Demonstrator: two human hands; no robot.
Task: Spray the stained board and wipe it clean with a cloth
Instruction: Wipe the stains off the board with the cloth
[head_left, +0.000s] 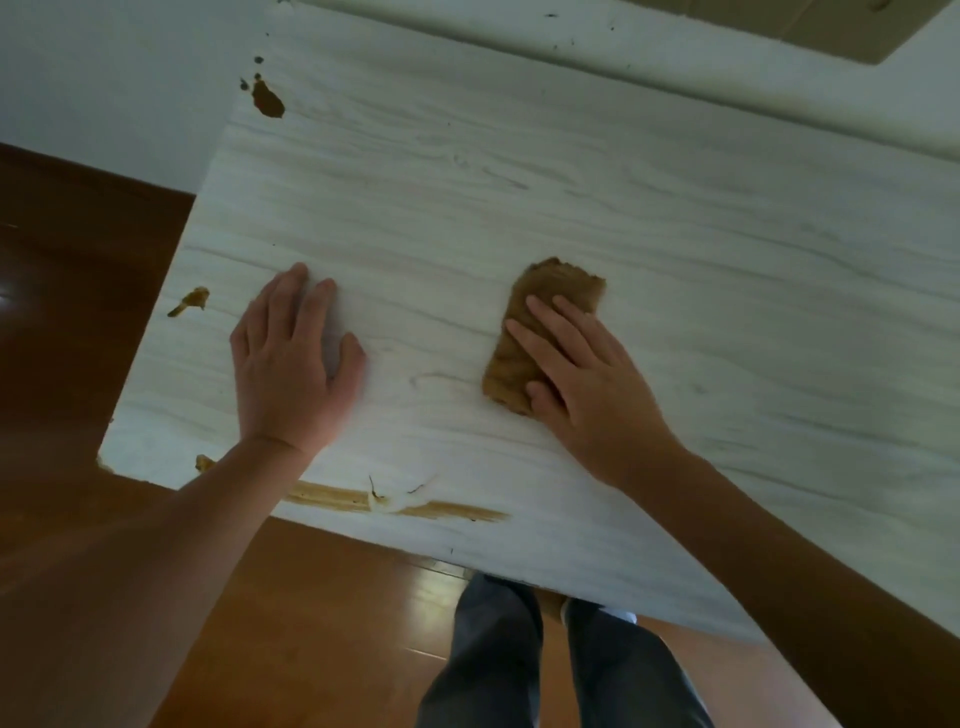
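Note:
A white wood-grain board (519, 197) fills most of the view. My right hand (587, 389) presses flat on a brown, soiled cloth (540, 306) near the board's middle. My left hand (291, 364) lies flat on the board to the left, fingers apart, holding nothing. Brown stains remain: a blob (267, 98) at the far left corner, a smear (189, 301) at the left edge, and a long streak (395, 504) along the near edge. No spray bottle is in view.
Dark reddish wooden floor (78, 312) lies left of and below the board. My legs in grey trousers (545, 660) stand under the near edge. A white wall (104, 78) and a tan panel (805, 26) sit at the far side.

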